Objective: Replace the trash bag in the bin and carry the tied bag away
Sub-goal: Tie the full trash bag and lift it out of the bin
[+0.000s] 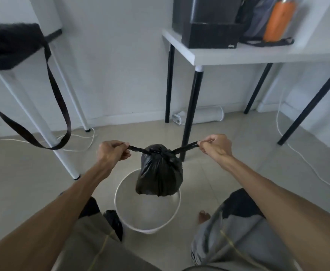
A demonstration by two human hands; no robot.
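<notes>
A full black trash bag (159,174) hangs in the air above a round white bin (146,226) on the floor. The bag's neck is knotted, and two black ends stretch out sideways from the knot. My left hand (112,152) grips the left end and my right hand (215,146) grips the right end, both pulled taut. The bin's inside looks bare, with no liner showing. A small black bundle of plastic (114,222) rests by my left knee, beside the bin.
A white table (244,53) with black legs stands at the right, carrying a black box and an orange bottle. At the left, a black bag (9,45) with a long hanging strap lies on a white-legged table. White cables trail across the tiled floor.
</notes>
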